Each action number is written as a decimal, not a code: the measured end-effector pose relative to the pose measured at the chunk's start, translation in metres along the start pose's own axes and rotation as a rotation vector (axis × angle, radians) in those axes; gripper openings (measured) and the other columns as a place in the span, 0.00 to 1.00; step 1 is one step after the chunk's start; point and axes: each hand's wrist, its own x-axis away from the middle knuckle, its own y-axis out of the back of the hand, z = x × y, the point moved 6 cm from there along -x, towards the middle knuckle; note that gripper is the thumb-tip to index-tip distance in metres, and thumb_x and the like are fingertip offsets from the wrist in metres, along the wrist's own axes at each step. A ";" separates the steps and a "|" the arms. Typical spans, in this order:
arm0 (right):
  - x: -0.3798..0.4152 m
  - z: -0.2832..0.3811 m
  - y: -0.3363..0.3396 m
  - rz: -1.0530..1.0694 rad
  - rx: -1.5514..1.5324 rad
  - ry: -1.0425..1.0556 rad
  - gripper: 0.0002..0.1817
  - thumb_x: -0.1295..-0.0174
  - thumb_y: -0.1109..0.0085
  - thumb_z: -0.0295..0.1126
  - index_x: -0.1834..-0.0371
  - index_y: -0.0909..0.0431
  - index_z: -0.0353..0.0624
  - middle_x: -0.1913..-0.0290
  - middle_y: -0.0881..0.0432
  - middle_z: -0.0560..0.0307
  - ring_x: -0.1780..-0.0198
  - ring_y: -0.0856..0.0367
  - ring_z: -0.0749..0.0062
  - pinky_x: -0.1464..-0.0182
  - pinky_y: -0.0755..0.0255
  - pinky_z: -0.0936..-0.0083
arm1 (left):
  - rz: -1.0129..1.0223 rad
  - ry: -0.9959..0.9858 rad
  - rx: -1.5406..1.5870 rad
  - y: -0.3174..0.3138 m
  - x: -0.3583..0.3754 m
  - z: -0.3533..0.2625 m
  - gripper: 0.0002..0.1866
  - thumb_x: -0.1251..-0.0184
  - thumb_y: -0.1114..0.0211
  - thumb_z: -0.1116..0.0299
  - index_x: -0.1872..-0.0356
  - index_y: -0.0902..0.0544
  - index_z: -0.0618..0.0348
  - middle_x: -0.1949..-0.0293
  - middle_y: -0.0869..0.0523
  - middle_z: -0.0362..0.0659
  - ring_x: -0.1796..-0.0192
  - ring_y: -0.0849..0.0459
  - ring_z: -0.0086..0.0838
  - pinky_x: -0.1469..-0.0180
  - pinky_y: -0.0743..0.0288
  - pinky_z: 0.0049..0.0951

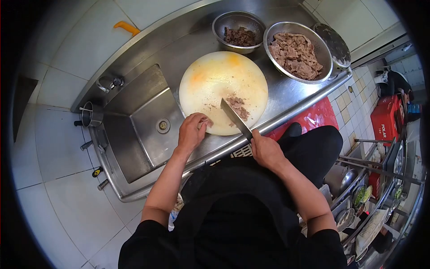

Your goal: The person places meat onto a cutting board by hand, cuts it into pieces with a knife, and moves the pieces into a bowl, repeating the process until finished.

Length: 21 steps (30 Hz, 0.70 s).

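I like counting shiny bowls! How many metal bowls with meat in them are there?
2. A smaller bowl at the counter's back, and a bigger bowl right beside it, both behind the round cutting board.

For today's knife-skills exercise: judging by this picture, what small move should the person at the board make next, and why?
Probably bring the knife down on the meat piece pinned by the left hand. The right hand holds the blade raised above the cutting board, a small sliced pile lies beside it, and that piece looks uncut.
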 end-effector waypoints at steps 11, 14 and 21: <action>-0.016 0.044 -0.009 -0.075 -0.022 0.137 0.09 0.25 0.52 0.30 0.50 0.30 0.37 0.66 0.13 0.36 0.62 0.12 0.37 0.58 0.19 0.43 | 0.020 0.028 -0.001 -0.001 0.015 0.021 0.10 0.36 0.29 0.78 0.54 0.10 0.59 0.53 0.11 0.48 0.48 0.12 0.45 0.43 0.18 0.41; -0.024 0.061 -0.019 -0.014 -0.020 0.195 0.09 0.24 0.52 0.31 0.50 0.30 0.37 0.66 0.13 0.36 0.62 0.11 0.37 0.57 0.19 0.44 | -0.002 -0.072 -0.069 0.002 0.015 0.015 0.10 0.37 0.28 0.77 0.55 0.09 0.60 0.54 0.11 0.47 0.51 0.12 0.44 0.45 0.17 0.40; -0.053 0.072 -0.035 0.065 0.082 0.195 0.09 0.26 0.52 0.29 0.49 0.30 0.38 0.66 0.12 0.38 0.62 0.10 0.40 0.58 0.18 0.46 | 0.006 -0.040 -0.068 0.002 0.012 0.020 0.09 0.37 0.28 0.74 0.56 0.09 0.59 0.56 0.10 0.47 0.50 0.12 0.45 0.45 0.18 0.42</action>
